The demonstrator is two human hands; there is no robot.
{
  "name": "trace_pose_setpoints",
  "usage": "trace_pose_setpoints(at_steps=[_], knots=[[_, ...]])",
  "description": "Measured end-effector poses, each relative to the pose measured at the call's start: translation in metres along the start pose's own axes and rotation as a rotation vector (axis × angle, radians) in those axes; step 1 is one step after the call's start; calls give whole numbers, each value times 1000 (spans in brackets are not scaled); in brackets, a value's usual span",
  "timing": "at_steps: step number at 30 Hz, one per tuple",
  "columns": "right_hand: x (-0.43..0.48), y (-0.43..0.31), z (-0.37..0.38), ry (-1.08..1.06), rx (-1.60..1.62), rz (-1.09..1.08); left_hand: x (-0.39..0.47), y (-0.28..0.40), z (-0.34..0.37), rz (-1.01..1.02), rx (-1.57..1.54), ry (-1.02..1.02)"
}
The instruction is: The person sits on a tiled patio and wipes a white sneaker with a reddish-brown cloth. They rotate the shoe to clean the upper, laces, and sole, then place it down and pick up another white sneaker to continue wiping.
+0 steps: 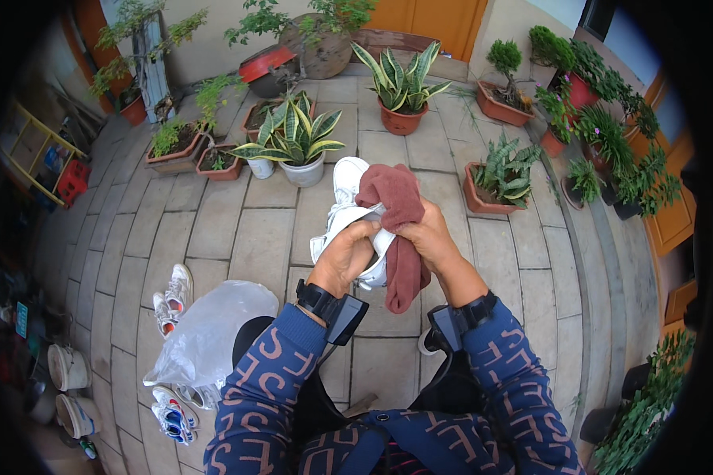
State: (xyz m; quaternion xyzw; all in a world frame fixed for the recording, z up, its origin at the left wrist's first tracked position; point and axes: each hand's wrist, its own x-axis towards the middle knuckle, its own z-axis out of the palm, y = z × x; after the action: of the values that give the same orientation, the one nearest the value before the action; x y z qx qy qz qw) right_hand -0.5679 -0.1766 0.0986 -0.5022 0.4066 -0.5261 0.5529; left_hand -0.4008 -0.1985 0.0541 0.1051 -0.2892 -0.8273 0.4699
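Observation:
A white lace-up sneaker is held up in front of me, its toe pointing away and its opening towards me. My left hand grips the collar of the shoe, the thumb over its edge and some fingers hidden. A reddish-brown cloth is bunched in my right hand, pressed against the shoe's right side. One part of the cloth lies over the shoe near the laces, and the rest hangs below my fingers. Both wrists wear black straps with grey devices.
White sneakers and a translucent plastic bag lie on the paving at left, with blue-and-white sneakers below. Potted snake plants stand ahead. Another planter is at right, beside a curved step. Buckets stand far left.

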Motion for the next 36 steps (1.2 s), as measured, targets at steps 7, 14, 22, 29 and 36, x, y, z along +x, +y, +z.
trace_pose_setpoints(at_steps=[7, 14, 22, 29, 36], knots=[[0, -4, -6, -14, 92, 130, 3, -6, 21, 62, 89, 79], [-5, -12, -1, 30, 199, 184, 7, -7, 18, 154, 35, 208], [6, -20, -30, 328, 46, 37, 12, -3, 12, 200, -31, 531], [20, -14, -56, 304, -450, -172, 8, 7, 9, 261, 15, 509], [25, -16, -23, 243, -830, -393, 6, 9, 17, 222, 39, 405]])
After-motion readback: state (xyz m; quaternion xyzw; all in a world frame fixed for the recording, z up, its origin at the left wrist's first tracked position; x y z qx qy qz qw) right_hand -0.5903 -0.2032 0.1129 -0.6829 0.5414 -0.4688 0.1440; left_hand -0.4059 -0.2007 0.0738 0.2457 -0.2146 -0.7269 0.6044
